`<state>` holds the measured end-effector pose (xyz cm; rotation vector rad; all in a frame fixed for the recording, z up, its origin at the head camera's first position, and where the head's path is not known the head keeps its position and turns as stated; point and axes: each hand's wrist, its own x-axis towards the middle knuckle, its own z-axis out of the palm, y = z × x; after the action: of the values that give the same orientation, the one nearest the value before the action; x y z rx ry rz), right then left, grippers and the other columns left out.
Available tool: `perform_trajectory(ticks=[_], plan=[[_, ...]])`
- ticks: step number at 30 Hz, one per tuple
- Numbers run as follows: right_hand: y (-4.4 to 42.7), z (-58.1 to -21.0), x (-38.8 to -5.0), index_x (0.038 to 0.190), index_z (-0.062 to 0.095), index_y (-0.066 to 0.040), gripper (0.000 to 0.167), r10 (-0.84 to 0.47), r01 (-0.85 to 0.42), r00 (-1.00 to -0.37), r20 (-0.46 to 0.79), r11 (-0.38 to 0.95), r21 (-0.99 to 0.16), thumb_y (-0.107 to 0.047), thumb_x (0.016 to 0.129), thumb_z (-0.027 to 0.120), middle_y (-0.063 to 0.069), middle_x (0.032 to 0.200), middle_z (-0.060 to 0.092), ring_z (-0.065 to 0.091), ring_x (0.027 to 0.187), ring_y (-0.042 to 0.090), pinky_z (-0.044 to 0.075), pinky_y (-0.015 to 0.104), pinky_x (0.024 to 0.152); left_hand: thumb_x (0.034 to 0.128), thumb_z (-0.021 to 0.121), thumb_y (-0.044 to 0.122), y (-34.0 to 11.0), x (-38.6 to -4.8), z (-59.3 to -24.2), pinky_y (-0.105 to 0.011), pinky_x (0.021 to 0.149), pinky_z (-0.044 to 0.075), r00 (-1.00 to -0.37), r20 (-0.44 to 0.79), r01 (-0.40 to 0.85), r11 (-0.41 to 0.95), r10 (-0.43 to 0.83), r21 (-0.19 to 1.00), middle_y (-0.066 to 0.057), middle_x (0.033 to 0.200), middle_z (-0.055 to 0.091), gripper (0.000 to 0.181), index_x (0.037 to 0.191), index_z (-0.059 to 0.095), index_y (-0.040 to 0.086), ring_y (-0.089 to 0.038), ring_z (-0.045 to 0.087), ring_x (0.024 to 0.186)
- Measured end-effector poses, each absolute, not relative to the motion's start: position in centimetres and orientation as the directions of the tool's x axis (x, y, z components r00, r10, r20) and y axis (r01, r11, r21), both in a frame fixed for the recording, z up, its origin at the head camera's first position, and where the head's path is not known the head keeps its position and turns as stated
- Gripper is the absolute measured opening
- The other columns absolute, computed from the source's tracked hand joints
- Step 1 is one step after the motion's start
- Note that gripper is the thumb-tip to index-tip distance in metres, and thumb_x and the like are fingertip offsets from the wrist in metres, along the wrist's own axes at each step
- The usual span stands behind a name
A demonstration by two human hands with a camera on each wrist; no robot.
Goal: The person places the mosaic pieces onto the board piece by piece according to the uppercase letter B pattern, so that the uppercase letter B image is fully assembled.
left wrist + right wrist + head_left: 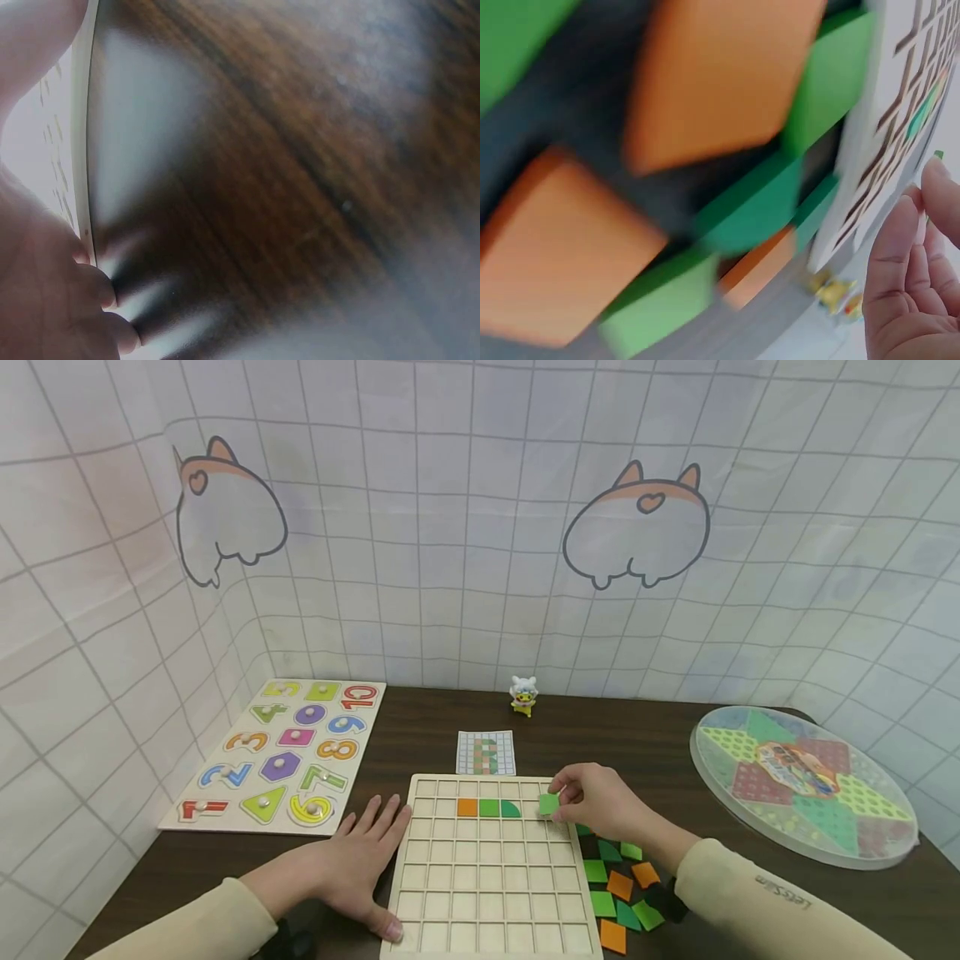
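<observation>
A wooden grid board [477,877] lies on the dark table. Along one of its upper rows sit an orange square tile [467,807], a green square tile [489,808] and a dark green quarter-round tile [511,809], side by side. Over the board's upper right cells, my right hand [596,797] pinches another light green square tile [548,804] between thumb and fingers. My left hand [352,868] is spread flat at the board's left side, thumb on its lower left edge. In the right wrist view the pinched tile is mostly hidden by the fingers [892,251].
Loose orange tiles [612,937] and green tiles [602,904] lie right of the board, partly under my right forearm. Behind it are a printed pattern card [485,752] and a small figurine [523,695]. A number puzzle [247,768] lies left, a round game board [802,785] right.
</observation>
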<state>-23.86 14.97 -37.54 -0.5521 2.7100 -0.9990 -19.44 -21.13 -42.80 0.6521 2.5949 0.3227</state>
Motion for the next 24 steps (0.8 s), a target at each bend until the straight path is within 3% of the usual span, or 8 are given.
perform_trajectory(ticks=[24], plan=[[6.3, -37.7, -23.1, 0.097, 0.072, -0.002, 0.017, -0.557, -0.394, -0.828, -0.07, 0.666, -0.634, 0.003, 0.082, 0.076, -0.002, 0.076, 0.068, 0.058, 0.072, 0.01, 0.052, 0.031, 0.074, 0.0597, 0.068, 0.093, -21.3, -19.8, -43.3, -0.076, 0.117, 0.009, -0.784, -0.36, 0.403, 0.856, 0.505, 0.322, -0.022, 0.172, -0.005, 0.15, 0.165, 0.001, 0.011, -0.049, -0.005, 0.157]])
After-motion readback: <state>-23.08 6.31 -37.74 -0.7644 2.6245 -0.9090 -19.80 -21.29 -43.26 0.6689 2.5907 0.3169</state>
